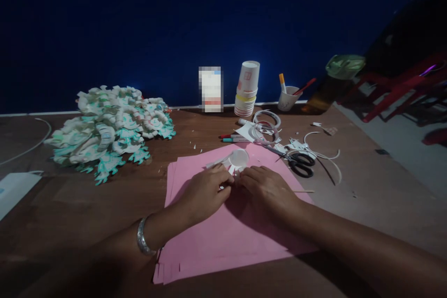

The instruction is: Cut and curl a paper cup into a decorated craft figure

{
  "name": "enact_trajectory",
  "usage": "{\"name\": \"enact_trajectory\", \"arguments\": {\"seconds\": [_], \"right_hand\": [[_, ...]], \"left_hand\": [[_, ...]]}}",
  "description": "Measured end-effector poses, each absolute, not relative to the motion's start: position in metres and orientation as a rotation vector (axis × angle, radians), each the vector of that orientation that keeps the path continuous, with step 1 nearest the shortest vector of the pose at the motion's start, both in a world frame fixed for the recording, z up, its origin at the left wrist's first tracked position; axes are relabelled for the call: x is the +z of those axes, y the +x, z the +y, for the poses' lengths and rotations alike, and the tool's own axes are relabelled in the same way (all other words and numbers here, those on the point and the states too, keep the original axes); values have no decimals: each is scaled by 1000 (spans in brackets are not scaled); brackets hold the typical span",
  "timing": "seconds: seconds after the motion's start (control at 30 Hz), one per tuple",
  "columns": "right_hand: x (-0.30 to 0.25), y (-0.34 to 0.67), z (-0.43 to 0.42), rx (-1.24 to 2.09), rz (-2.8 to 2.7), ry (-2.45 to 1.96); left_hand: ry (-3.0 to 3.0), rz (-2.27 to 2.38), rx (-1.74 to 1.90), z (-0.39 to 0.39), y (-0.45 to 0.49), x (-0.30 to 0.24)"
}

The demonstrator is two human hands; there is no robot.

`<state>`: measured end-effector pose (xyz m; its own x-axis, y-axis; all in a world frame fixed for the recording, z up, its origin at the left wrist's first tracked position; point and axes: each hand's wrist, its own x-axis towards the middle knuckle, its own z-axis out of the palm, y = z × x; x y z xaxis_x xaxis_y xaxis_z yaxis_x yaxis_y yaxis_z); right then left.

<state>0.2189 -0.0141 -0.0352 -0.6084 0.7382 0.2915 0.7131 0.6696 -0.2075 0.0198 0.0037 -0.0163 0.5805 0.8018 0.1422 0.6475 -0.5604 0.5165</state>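
My left hand [211, 188], with a silver bangle at its wrist, and my right hand [267, 188] meet above a stack of pink paper sheets [209, 247]. Between them is a white paper cup [239, 158] whose side looks cut into strips, with its round part facing up. Both hands have bent fingers pinching the cup's near strips. The fingertips partly cover the spot they grip. A thin stick [304, 191] pokes out beyond my right forearm. Black-handled scissors [301, 165] lie by the right edge of the pink sheets.
A heap of cut paper-cup crafts with green drawings [115, 130] covers the back left. Stacked paper cups [247, 88], tape rolls [266, 132], markers [233, 138], paper scraps [296, 145] and a cup holding pens [288, 99] stand or lie behind. Red stools [394, 88] are beyond the table.
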Motion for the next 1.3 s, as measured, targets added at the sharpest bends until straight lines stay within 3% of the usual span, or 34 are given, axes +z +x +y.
{"name": "enact_trajectory", "arguments": {"seconds": [0.47,0.8,1.3], "right_hand": [[-30,221,-12,262,-2555,-1252],[-38,224,-8,219,-2539,-1076],[-37,225,-8,206,-2494,-1107]], "left_hand": [[3094,901,523,-4,13,-25],[3113,1058,412,-5,11,-25],[3334,774,478,-7,11,-24]]}}
